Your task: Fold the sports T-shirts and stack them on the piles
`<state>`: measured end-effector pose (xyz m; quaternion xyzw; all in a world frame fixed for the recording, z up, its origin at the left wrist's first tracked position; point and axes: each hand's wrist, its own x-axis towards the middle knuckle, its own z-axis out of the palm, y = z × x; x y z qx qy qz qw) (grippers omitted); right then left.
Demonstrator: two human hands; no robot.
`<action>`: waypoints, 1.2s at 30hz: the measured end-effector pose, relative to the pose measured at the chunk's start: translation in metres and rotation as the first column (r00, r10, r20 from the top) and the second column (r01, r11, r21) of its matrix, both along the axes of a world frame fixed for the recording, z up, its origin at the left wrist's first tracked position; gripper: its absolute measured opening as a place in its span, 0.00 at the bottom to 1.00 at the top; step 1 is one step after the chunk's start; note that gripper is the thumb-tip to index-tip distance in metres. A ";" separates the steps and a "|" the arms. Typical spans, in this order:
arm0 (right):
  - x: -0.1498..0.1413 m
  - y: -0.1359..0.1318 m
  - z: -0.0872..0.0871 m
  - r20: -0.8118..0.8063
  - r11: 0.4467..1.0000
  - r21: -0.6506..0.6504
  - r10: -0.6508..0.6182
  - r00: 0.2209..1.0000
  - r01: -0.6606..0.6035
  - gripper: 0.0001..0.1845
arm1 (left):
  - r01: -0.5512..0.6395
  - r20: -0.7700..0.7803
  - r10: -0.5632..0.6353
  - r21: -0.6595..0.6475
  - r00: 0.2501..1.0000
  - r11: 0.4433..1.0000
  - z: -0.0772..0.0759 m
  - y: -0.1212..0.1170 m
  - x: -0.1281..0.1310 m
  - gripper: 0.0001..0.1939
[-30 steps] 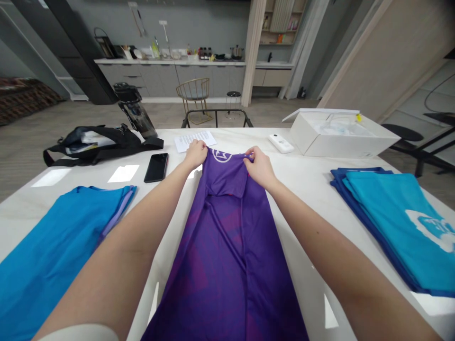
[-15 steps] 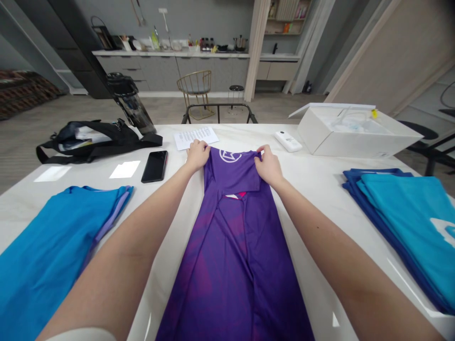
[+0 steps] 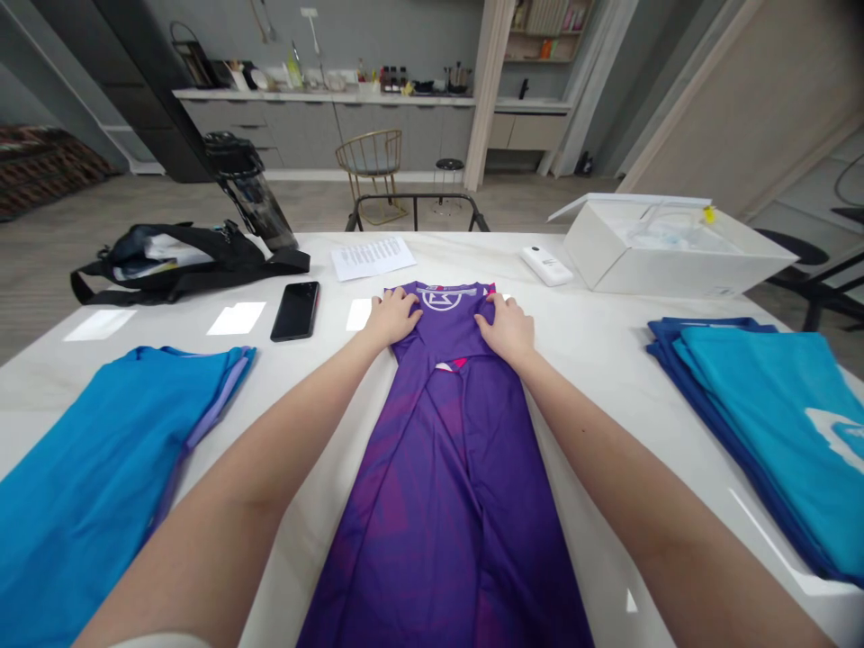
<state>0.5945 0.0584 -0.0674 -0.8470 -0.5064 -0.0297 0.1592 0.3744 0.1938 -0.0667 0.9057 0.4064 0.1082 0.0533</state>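
Observation:
A purple shirt with pinkish patterning lies lengthwise in front of me, its sides folded inward. Its upper end is folded over toward me, and a white round logo shows near the far edge. On the left of this folded part rests my left hand, fingers spread on the fabric. My right hand lies on the opposite side, thumb apart from the fingers. Both hands touch the cloth just on my side of its far edge. A bit of red and white shows at the opening below the fold.
Folded blue shirts lie left, and a stack of teal and navy shirts right. Farther back are a phone, black bag, bottle, printed paper, white device and open white box.
Both hands have gone from pinching the shirt's far corners to lying on the folded part, slightly nearer me. The far edge now lies flatter, with more of the logo visible.

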 end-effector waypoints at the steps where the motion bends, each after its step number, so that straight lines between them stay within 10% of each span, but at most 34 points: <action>1: -0.002 -0.004 0.001 0.012 1.000 -0.020 0.007 1.000 -0.007 0.24 | 0.005 0.002 -0.005 -0.002 1.000 1.000 -0.001 -0.005 -0.002 0.19; 8: -0.025 -0.039 0.015 0.080 0.990 0.016 0.137 0.987 -0.139 0.18 | 0.077 0.111 -0.079 0.025 0.991 0.997 0.007 -0.064 -0.022 0.20; 13: -0.079 -0.077 0.024 0.005 0.842 -0.071 0.536 0.844 -0.534 0.13 | 0.062 0.064 -0.066 0.070 0.996 0.996 0.022 -0.130 -0.043 0.13; 21: -0.129 -0.088 0.028 0.145 0.741 -0.195 0.670 0.728 -0.643 0.16 | -0.131 -0.128 0.131 0.009 0.983 0.991 0.023 -0.220 -0.083 0.14; 29: -0.131 -0.089 0.030 0.218 0.739 -0.246 0.673 0.707 -0.627 0.16 | -0.190 -0.104 0.185 -0.038 0.977 0.981 0.031 -0.245 -0.099 0.16; 36: -0.117 -0.104 0.043 0.238 0.795 -0.170 0.607 0.759 -0.583 0.17 | -0.083 0.219 0.148 -0.280 0.964 0.956 0.048 -0.252 -0.085 0.16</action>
